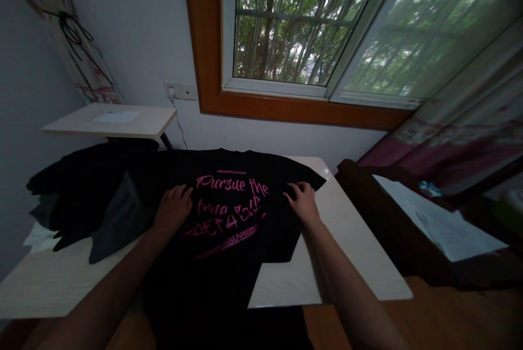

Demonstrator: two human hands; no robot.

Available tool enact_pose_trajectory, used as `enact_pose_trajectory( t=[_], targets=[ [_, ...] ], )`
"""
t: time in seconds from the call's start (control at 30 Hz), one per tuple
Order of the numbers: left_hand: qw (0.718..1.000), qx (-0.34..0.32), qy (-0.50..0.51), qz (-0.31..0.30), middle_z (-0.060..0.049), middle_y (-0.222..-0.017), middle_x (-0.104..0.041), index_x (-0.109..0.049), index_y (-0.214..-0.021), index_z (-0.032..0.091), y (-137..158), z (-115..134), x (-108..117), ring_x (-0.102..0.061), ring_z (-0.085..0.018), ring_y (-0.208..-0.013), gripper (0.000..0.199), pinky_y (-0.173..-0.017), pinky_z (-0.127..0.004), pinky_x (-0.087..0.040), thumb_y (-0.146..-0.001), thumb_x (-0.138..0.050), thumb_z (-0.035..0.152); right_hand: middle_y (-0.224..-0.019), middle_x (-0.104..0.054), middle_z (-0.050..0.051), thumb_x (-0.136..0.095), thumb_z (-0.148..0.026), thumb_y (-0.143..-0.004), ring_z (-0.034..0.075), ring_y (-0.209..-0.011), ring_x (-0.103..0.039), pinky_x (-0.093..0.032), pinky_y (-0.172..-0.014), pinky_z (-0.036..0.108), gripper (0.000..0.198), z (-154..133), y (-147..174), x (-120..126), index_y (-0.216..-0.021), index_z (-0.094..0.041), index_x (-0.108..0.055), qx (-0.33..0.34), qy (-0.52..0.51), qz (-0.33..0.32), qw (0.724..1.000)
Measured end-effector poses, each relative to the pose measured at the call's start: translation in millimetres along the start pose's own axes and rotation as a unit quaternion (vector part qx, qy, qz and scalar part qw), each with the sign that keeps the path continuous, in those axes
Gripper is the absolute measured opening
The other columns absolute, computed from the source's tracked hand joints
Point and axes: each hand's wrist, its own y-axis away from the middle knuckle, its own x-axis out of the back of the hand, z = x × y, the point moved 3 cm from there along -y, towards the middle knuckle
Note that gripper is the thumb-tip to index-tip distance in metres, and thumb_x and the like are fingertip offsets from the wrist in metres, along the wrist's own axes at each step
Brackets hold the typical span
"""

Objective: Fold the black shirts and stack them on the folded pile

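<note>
Both hands flat on a black T-shirt

Left hand (pixel 174 209) and right hand (pixel 303 202) press open-palmed, gripping nothing, on the black T-shirt (pixel 229 230) spread over the table's (pixel 351 263) near edge.

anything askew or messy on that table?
Yes. The black T-shirt under both hands, left and right, lies skewed, its hem hanging over the table's near edge. To its left, dark clothes sit in a loose, unfolded heap.
</note>
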Motion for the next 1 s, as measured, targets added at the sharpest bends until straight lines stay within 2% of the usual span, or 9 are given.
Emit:
enact_pose_trajectory(
  t=[0.2,0.33,0.43,0.57,0.83,1.0],
  targets=[
    [0.996,0.069,-0.059,-0.026,-0.019,-0.128,-0.06,-0.062,-0.135,0.025,51,-3,36,-0.053,-0.04,-0.117,0.045,-0.089,-0.056,-0.048,-0.097,-0.041,0.039,-0.119,-0.056,0.013,-0.05,-0.038,-0.099,0.03,-0.104,-0.053,-0.049,-0.092,0.043,0.034,-15,32,28,-0.126,-0.03,-0.071,-0.006,0.064,-0.016,0.998],
    [0.997,0.061,-0.04,-0.02,-0.019,-0.135,-0.058,-0.062,-0.135,0.022,62,-5,37,-0.052,-0.039,-0.123,0.047,-0.098,-0.057,-0.045,-0.096,-0.04,0.037,-0.13,-0.058,0.011,-0.047,-0.032,-0.101,0.03,-0.11,-0.054,-0.049,-0.093,0.044,0.037,-26,47,39,-0.131,-0.033,-0.067,0.014,0.077,-0.027,0.997],
    [0.999,0.035,0.004,-0.017,-0.015,-0.138,-0.059,-0.061,-0.135,0.023,57,-7,30,-0.05,-0.037,-0.13,0.047,-0.108,-0.058,-0.039,-0.094,-0.041,0.031,-0.135,-0.059,0.011,-0.046,-0.034,-0.101,0.031,-0.118,-0.054,-0.047,-0.097,0.046,0.038,-30,53,39,-0.133,-0.032,-0.065,0.006,0.088,-0.026,0.996],
    [0.999,0.027,0.037,-0.019,-0.013,-0.138,-0.061,-0.06,-0.135,0.021,43,-12,20,-0.048,-0.034,-0.135,0.048,-0.113,-0.056,-0.037,-0.092,-0.042,0.031,-0.14,-0.059,0.011,-0.045,-0.034,-0.102,0.032,-0.124,-0.053,-0.044,-0.102,0.048,0.037,-32,50,34,-0.132,-0.029,-0.066,-0.004,0.104,-0.029,0.994],
    [0.999,0.037,0.008,-0.012,-0.02,-0.143,-0.055,-0.058,-0.135,0.006,13,-25,-3,-0.045,-0.035,-0.137,0.054,-0.115,-0.049,-0.038,-0.096,-0.037,0.037,-0.139,-0.062,0.013,-0.044,-0.028,-0.101,0.031,-0.13,-0.053,-0.041,-0.108,0.046,0.04,-29,37,18,-0.132,-0.017,-0.066,0.026,0.093,-0.031,0.995],
    [0.999,0.037,0.014,-0.016,-0.019,-0.145,-0.053,-0.057,-0.135,0.004,-4,-28,-13,-0.043,-0.034,-0.138,0.053,-0.118,-0.045,-0.035,-0.096,-0.037,0.035,-0.14,-0.061,0.014,-0.042,-0.027,-0.101,0.032,-0.131,-0.053,-0.039,-0.112,0.047,0.042,-28,32,11,-0.133,-0.015,-0.066,0.035,0.087,-0.03,0.995]
  ],
)
